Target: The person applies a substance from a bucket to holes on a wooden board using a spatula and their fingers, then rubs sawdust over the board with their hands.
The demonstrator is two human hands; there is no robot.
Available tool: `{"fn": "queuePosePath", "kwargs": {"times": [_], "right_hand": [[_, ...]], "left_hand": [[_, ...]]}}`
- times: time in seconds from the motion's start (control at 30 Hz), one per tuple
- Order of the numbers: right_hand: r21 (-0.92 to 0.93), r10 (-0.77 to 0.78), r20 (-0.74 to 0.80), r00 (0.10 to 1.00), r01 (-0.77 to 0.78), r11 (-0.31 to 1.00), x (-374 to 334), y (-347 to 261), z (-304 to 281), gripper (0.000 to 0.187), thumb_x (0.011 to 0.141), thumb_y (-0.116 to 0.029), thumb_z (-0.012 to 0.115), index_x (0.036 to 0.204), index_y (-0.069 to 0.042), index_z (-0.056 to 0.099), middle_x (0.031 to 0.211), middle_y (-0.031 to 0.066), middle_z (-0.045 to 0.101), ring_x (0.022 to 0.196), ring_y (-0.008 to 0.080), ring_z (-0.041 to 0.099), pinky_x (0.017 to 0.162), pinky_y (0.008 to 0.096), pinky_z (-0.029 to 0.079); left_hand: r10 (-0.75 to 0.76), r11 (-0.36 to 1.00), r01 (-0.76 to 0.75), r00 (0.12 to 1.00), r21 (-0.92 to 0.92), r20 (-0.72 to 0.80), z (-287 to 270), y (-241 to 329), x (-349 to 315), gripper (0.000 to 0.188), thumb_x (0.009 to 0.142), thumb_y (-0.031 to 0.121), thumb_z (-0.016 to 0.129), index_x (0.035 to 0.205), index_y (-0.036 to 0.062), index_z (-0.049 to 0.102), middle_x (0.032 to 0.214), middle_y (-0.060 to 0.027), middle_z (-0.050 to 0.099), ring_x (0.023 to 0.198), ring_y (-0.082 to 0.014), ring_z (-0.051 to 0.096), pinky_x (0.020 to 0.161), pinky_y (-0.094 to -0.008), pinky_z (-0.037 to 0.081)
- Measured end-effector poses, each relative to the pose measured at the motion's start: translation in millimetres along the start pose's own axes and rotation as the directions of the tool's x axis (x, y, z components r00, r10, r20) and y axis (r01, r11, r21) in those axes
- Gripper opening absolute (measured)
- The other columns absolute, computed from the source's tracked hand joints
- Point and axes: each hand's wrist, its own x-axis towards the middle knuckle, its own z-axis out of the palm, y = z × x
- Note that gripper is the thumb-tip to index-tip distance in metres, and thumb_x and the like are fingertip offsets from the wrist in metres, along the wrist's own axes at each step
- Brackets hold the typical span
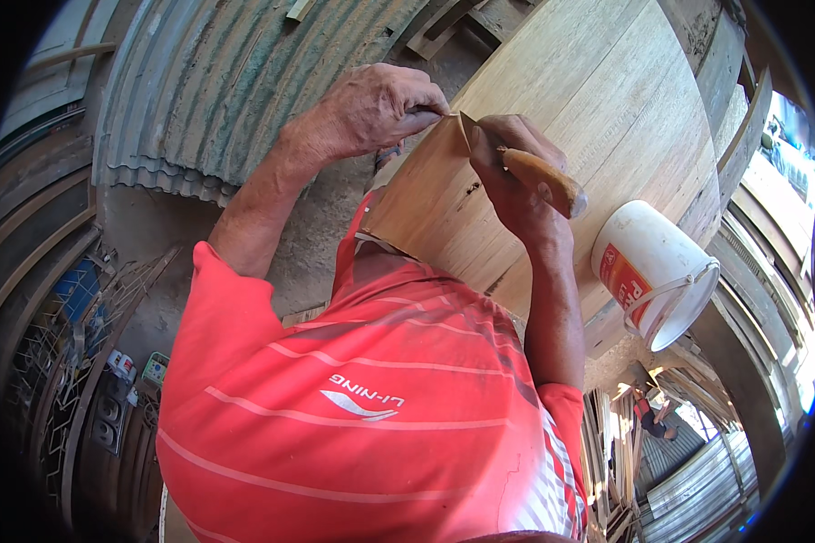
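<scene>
A wide wooden panel (pixel 598 127) made of joined boards lies in front of me. Over its near left edge my two hands almost meet. My right hand (pixel 521 163) is closed round a tool with a worn wooden handle (pixel 545 181) and a flat, thin blade (pixel 467 132), perhaps a putty knife. The blade points up and left toward the other hand. My left hand (pixel 380 109) is closed in a pinch, its fingertips right beside the blade's edge. Whatever lies between those fingertips is too small to make out.
A white plastic bucket (pixel 643 262) with a red label and a wire handle is on the panel's right side. Corrugated sheets (pixel 217 90) are stacked at the far left. Loose timber (pixel 697 380) lies at the lower right, and metal rods (pixel 63 362) at the left.
</scene>
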Motion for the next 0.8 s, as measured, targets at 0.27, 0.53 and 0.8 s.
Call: {"fn": "queuePosePath", "kwargs": {"times": [0.27,0.53,0.8], "right_hand": [[-0.027,0.054,0.062,0.997,-0.053,0.998,5,-5,-2,0.01,0.091,-0.009,0.075,0.094,-0.005,0.066,0.087,0.0159,0.067,0.077,0.0381,0.066,0.068,0.0451,0.053],[-0.129,0.257,0.162,0.953,-0.238,0.963,27,-18,-7,0.02,0.095,-0.017,0.067,0.087,0.0,0.06,0.081,0.0217,0.063,0.079,0.0433,0.065,0.07,0.0487,0.052],[-0.044,0.17,0.089,0.981,-0.167,0.985,-5,-8,-3,0.02,0.093,-0.012,0.071,0.086,-0.001,0.055,0.078,0.0217,0.062,0.074,0.0429,0.064,0.065,0.0483,0.05]], "left_hand": [[-0.04,0.999,0.041,0.999,-0.028,0.028,0,1,-1,0.016,0.094,0.012,0.075,0.109,0.0065,0.077,0.096,-0.0109,0.073,0.087,-0.0295,0.071,0.076,-0.0394,0.055],[0.052,0.997,-0.051,0.999,0.05,-0.009,4,-6,1,0.015,0.094,0.013,0.076,0.107,0.0057,0.076,0.097,-0.0107,0.074,0.088,-0.0294,0.072,0.077,-0.0388,0.057],[-0.045,0.998,0.045,0.999,-0.047,-0.008,8,2,-4,0.019,0.094,0.016,0.079,0.106,0.0026,0.073,0.089,-0.0108,0.074,0.081,-0.0214,0.072,0.075,-0.0346,0.057]]}}
